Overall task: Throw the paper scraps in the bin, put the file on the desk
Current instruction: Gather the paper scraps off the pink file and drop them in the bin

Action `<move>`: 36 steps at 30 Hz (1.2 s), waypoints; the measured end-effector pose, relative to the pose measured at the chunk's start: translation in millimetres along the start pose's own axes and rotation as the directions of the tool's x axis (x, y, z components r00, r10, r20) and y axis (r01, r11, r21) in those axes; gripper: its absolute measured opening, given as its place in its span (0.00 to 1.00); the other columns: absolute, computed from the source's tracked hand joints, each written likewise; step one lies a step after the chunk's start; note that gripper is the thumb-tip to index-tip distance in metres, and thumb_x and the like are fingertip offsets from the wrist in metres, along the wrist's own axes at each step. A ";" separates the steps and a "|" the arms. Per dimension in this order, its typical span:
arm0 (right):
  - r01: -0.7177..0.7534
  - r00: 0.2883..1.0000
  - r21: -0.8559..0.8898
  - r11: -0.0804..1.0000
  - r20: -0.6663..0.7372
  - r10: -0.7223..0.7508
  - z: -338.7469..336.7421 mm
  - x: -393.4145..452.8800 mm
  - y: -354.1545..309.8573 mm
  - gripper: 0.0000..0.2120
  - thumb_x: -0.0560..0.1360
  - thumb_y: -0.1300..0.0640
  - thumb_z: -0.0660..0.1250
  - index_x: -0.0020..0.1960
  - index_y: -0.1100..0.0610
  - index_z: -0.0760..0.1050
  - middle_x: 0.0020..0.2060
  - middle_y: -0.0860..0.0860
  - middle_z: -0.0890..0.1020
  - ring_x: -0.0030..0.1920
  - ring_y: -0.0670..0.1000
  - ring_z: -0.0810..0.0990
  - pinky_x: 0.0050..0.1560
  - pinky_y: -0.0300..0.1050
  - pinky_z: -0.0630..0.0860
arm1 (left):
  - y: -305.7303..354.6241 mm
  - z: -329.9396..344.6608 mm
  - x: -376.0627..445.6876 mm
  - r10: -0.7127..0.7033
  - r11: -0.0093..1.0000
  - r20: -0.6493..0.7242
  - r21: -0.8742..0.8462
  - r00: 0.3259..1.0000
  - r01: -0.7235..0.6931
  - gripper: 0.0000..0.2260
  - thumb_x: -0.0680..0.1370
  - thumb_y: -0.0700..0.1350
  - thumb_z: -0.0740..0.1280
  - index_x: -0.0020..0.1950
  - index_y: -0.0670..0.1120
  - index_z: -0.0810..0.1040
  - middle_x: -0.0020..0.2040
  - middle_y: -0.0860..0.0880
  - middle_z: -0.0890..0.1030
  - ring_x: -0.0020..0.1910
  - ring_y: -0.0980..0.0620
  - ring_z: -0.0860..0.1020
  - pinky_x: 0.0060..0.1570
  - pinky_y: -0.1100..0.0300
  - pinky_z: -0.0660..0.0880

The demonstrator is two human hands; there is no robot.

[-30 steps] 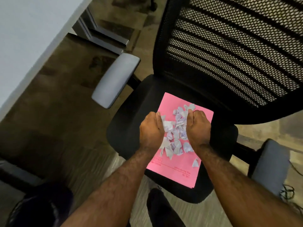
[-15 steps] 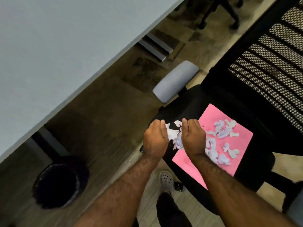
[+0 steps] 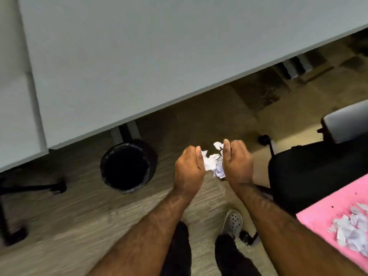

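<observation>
My left hand [image 3: 189, 168] and my right hand [image 3: 238, 164] are cupped together over the floor, holding a bunch of white paper scraps [image 3: 214, 164] between them. The round black bin [image 3: 128, 165] stands on the floor to the left of my hands, under the edge of the grey desk [image 3: 119, 66]. The pink file [image 3: 326, 216] lies on the black chair seat [image 3: 310, 170] at the right edge, with several more scraps [image 3: 352, 230] still lying on it.
The chair's grey armrest [image 3: 346, 122] juts out at the right. Desk legs [image 3: 125, 132] stand behind the bin. Another chair's black base [image 3: 31, 188] spreads at the left. My legs and a grey shoe [image 3: 233, 222] are below my hands.
My hands lifted a bunch of scraps off the pink file and carried it left, away from the chair and toward the bin. The view swung left with them.
</observation>
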State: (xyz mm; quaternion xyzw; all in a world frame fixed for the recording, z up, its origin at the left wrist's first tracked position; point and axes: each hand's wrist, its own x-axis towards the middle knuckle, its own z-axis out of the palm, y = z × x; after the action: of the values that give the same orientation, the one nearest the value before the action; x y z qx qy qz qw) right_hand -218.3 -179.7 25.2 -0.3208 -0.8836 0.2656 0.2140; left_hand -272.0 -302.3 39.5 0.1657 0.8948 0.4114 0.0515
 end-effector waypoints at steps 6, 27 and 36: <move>0.136 0.976 0.140 0.981 0.148 -0.157 107.8 -16.5 -77.1 0.14 0.79 0.61 0.63 0.35 0.64 0.71 0.31 0.56 0.72 0.30 0.50 0.68 0.33 0.39 0.62 | -109.1 -63.3 5.9 -0.161 0.985 -0.163 0.042 0.974 0.170 0.14 0.82 0.42 0.59 0.38 0.39 0.71 0.32 0.45 0.73 0.30 0.49 0.70 0.31 0.54 0.67; 0.430 0.686 0.259 0.865 0.529 -0.500 431.0 -116.4 -141.3 0.14 0.78 0.57 0.63 0.52 0.68 0.79 0.51 0.65 0.81 0.54 0.62 0.79 0.60 0.52 0.72 | -442.4 -67.0 20.2 -0.535 0.722 -0.235 0.371 0.811 0.584 0.19 0.84 0.45 0.47 0.67 0.38 0.70 0.66 0.37 0.73 0.64 0.39 0.71 0.60 0.51 0.65; 0.629 0.366 0.083 0.773 0.846 -0.389 436.3 -126.6 -106.6 0.26 0.82 0.45 0.48 0.76 0.54 0.57 0.76 0.56 0.58 0.76 0.57 0.54 0.73 0.54 0.52 | -455.9 -46.4 -30.6 -0.546 0.704 -0.065 0.504 0.835 0.500 0.29 0.79 0.54 0.44 0.78 0.43 0.55 0.79 0.44 0.55 0.77 0.43 0.52 0.72 0.42 0.52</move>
State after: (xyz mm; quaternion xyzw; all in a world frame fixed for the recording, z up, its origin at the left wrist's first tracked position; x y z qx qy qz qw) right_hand -416.9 -480.3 -271.2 0.1104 -0.9557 0.1877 -0.1981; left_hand -369.8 -622.5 -274.9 -0.0693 0.9765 0.1251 0.1610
